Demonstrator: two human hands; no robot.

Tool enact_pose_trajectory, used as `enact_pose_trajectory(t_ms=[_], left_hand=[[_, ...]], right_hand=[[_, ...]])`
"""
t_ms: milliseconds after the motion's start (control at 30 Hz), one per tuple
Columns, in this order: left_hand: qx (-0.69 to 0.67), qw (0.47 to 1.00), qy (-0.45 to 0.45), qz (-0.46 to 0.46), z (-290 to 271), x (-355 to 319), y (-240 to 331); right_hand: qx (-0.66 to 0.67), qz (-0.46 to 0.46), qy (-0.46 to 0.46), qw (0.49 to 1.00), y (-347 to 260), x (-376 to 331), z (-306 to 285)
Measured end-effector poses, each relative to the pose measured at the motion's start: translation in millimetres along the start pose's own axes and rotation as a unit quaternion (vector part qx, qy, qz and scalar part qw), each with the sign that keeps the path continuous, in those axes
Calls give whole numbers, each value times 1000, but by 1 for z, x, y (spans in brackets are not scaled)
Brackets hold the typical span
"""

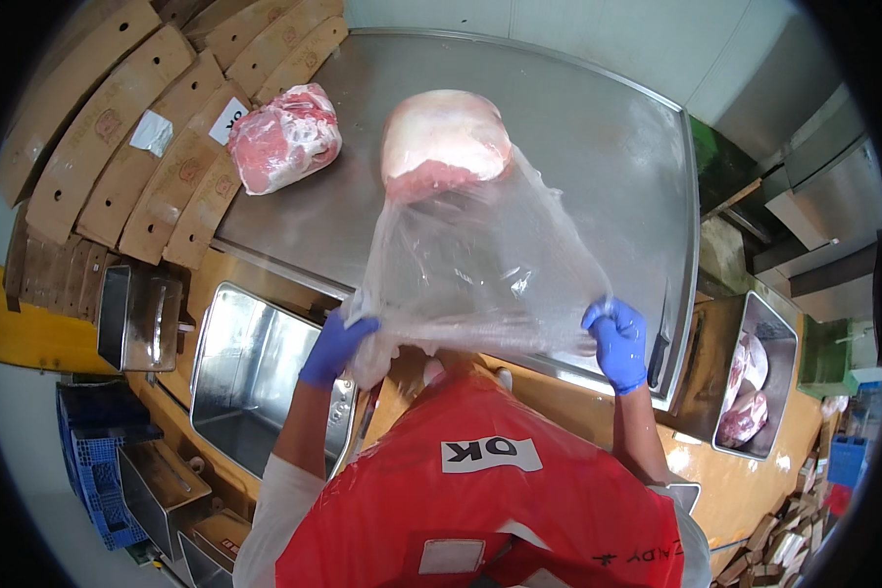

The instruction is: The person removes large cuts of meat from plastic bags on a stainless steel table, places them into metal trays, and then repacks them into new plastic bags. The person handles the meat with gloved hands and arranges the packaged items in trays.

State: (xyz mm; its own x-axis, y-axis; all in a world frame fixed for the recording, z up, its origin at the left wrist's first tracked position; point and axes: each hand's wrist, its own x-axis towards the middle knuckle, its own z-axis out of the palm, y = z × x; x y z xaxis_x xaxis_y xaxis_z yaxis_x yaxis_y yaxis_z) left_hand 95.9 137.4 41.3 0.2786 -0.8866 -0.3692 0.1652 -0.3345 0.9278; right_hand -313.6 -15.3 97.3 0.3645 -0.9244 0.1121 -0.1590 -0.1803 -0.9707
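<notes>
The plastic film (490,269), pulled wide between the left hand (337,348) and right hand (618,347), blocked a straight pass from the near edge to the larger meat piece (446,137). To the film's right, the bare tabletop (612,186) gave a broad lane to the rim; beyond the far edge stood a wall (598,39). A narrower gap ran between the larger piece and the smaller meat piece (286,142), which the cardboard stack (118,147) hemmed in on the left.

Glossy, wrinkled plastic film (480,260)
</notes>
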Motion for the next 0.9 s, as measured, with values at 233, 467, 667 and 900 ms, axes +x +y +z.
enact_pose_trajectory(t_ms=[233,467,667,900], left_hand=[[201,961,89,167,-24,3,-22],[152,958,138,202,20,77,-38],[154,949,121,246,12,154,-75],[28,999,-29,32,6,225,-67]], right_hand=[[-49,97,-168,980,44,-1,3],[-309,235,-490,780,107,75,1],[-54,267,-128,954,187,179,17],[-64,173,96,978,311,260,122]])
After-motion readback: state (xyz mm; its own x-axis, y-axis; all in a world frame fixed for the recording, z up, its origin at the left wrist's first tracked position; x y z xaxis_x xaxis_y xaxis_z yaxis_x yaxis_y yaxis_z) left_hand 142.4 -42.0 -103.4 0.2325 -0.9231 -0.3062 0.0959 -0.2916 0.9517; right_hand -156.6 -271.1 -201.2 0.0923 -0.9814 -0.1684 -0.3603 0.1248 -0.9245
